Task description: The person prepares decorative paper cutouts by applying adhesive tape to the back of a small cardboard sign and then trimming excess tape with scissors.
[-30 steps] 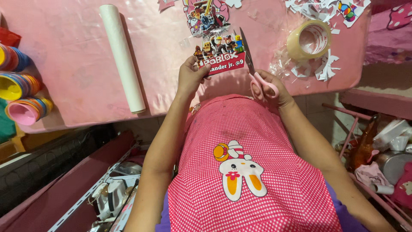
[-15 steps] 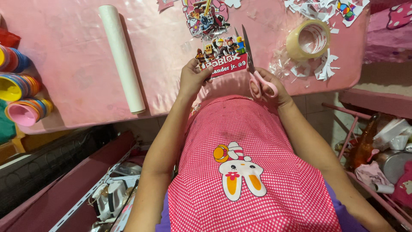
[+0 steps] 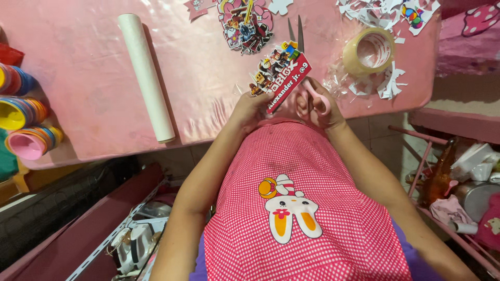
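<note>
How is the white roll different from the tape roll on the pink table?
The white roll is long, thin and lies on its side; the tape roll is a short, wide ring lying flat. The white roll looks solid white; the tape roll is see-through yellowish with an open middle. Both rest on the pink table, untouched.

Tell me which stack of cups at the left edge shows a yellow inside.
The middle stack: its open end is yellow. The stack below shows pink, and the one above is mostly cut off.
</note>
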